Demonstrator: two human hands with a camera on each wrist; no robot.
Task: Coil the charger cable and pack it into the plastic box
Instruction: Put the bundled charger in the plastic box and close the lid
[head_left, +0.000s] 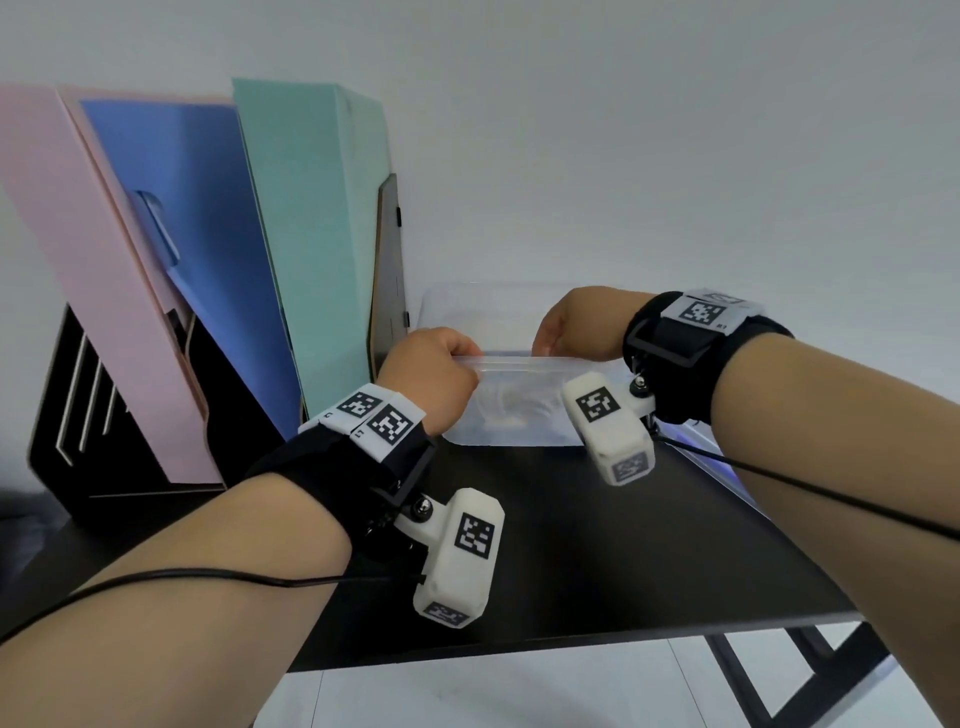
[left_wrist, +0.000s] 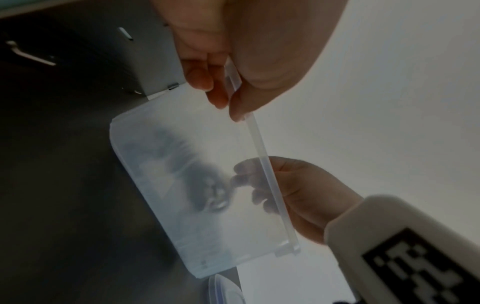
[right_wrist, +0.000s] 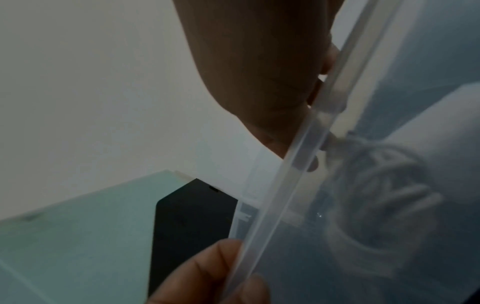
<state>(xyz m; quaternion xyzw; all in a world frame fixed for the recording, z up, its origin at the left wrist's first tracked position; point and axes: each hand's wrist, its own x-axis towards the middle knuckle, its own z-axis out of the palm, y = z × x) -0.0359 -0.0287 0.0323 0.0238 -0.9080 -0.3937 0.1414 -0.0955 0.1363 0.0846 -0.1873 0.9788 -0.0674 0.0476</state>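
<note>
The translucent plastic box (left_wrist: 202, 197) is pinched at its rim by both hands, left hand (left_wrist: 249, 61) and right hand (left_wrist: 306, 197); the coiled cable (left_wrist: 192, 172) is seen inside.

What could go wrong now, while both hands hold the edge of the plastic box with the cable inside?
1. The left hand and right hand pinch only the near rim of the plastic box; the thin rim may slip or flex.
2. The coiled cable lies loose inside; it might spring open and get caught at the rim.
3. The box sits beside the file holder; a push could knock against it.
</note>
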